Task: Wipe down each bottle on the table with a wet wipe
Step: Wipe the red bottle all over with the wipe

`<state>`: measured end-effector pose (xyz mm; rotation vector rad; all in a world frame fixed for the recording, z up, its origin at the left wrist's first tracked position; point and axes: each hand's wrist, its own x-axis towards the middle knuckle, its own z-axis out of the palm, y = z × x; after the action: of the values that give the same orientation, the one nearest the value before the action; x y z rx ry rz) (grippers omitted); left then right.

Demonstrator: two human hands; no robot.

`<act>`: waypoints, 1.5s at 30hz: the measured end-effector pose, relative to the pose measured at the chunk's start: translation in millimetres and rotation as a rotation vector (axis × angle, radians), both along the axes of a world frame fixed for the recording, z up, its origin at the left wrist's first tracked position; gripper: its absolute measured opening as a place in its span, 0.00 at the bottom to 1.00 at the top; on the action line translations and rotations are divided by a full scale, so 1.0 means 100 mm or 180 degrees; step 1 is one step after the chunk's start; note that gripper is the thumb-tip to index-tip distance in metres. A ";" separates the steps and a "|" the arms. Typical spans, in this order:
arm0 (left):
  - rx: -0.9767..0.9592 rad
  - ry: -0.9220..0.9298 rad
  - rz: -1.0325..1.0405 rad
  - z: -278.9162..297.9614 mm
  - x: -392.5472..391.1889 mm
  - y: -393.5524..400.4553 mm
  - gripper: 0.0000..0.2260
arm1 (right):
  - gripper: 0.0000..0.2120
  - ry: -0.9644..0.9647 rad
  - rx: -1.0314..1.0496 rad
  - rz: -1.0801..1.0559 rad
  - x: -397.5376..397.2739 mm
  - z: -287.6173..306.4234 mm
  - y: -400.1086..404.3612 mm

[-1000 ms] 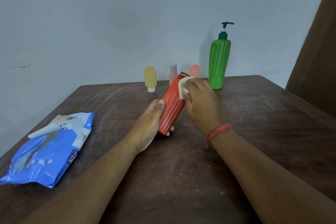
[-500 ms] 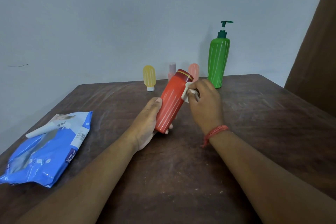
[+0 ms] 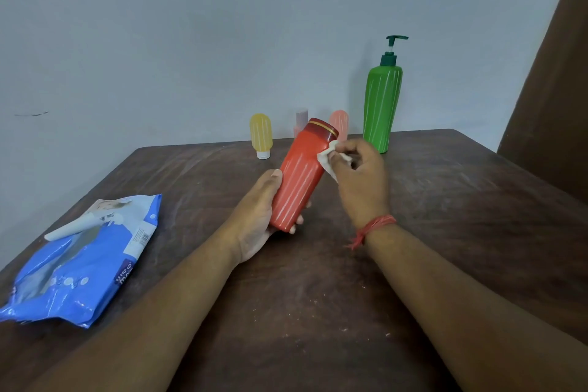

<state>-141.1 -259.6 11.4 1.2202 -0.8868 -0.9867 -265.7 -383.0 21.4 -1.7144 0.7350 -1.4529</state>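
Note:
My left hand [image 3: 257,216] grips the lower half of a red bottle [image 3: 302,175], which tilts up and to the right above the table. Its dark red cap points away from me. My right hand [image 3: 359,178] pinches a crumpled white wet wipe [image 3: 327,159] against the bottle's right side, just below the cap. Along the table's far edge stand a tall green pump bottle [image 3: 381,105], a small yellow bottle [image 3: 261,135], a pale pink bottle [image 3: 339,121] and a pinkish bottle [image 3: 300,119] partly hidden behind the red one.
A blue pack of wet wipes [image 3: 82,264] lies at the left edge of the dark wooden table [image 3: 461,216], its flap lifted. A grey wall rises right behind the table. Something brown stands at the far right.
My right hand has slid the wipe from the bottle's cap end down onto its right side. The bottle has tilted a little more upright in my left hand.

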 end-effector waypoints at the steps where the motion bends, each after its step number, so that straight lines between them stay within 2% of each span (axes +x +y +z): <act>1: -0.0002 -0.0004 0.0007 0.00 0.00 0.00 0.14 | 0.07 0.0042 -0.0018 0.0023 0.00 -0.02 0.02; 4: -0.0039 0.0134 0.0100 0.01 0.02 0.01 0.15 | 0.07 0.0359 -0.0331 0.0126 0.02 -0.09 0.11; 8: -0.0013 -0.0054 -0.0003 0.00 0.00 0.00 0.15 | 0.07 0.0010 -0.0311 -0.0252 0.02 0.03 -0.01; 12: -0.0041 0.0054 0.0072 0.00 0.01 0.01 0.16 | 0.04 0.0490 -0.0743 -0.0001 0.00 -0.07 0.11; 16: 0.0027 -0.0082 -0.0040 0.01 -0.01 0.01 0.15 | 0.06 0.0122 -0.0227 -0.0261 0.01 0.03 0.02; 21: -0.0029 0.0125 0.0085 0.01 0.02 0.01 0.16 | 0.04 0.0346 0.0128 0.0287 0.04 -0.09 0.12; 25: 0.0061 -0.0061 -0.0042 0.00 0.00 0.00 0.14 | 0.04 -0.0260 0.0539 0.0035 0.01 0.02 0.06; 29: 0.0016 0.0129 0.0105 0.01 0.02 0.00 0.16 | 0.05 0.0247 0.0518 0.0522 0.02 -0.06 0.18; 33: 0.0045 -0.0137 -0.0040 -0.01 0.00 -0.02 0.16 | 0.07 -0.0314 0.0653 0.0082 0.03 0.02 0.09; 37: 0.0020 -0.0071 0.0004 -0.01 0.02 -0.01 0.15 | 0.06 0.0058 0.0574 0.0339 0.02 -0.07 0.13; 41: 0.0118 -0.0234 -0.0125 -0.01 0.01 -0.01 0.16 | 0.06 -0.0448 0.0749 -0.0001 0.01 0.03 0.08; 45: 0.0050 -0.0043 -0.0037 0.00 0.03 0.00 0.16 | 0.06 0.0003 0.0631 0.0398 0.03 -0.06 0.14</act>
<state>-138.1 -259.8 11.2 1.2373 -0.8993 -0.9975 -262.8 -368.7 15.4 -1.5801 0.7331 -1.2512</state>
